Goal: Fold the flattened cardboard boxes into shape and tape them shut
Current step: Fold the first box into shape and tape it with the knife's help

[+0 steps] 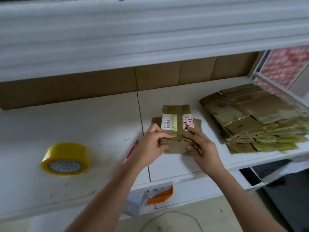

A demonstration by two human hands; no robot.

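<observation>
At frame centre, the left hand (153, 141) and right hand (199, 146) pinch the flattened labelled box (176, 128), apparently to open it; the yellow tape roll (65, 159) waits lower left.

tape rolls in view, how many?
1. The yellow tape roll lies on the white table, to the left of both hands and apart from them, which hold the small cardboard box. More could sit out of view, or behind the flattened box stack.

Both hands, left (151, 143) & right (203, 148), fingers curled, forearms angled inward, close together.
</observation>
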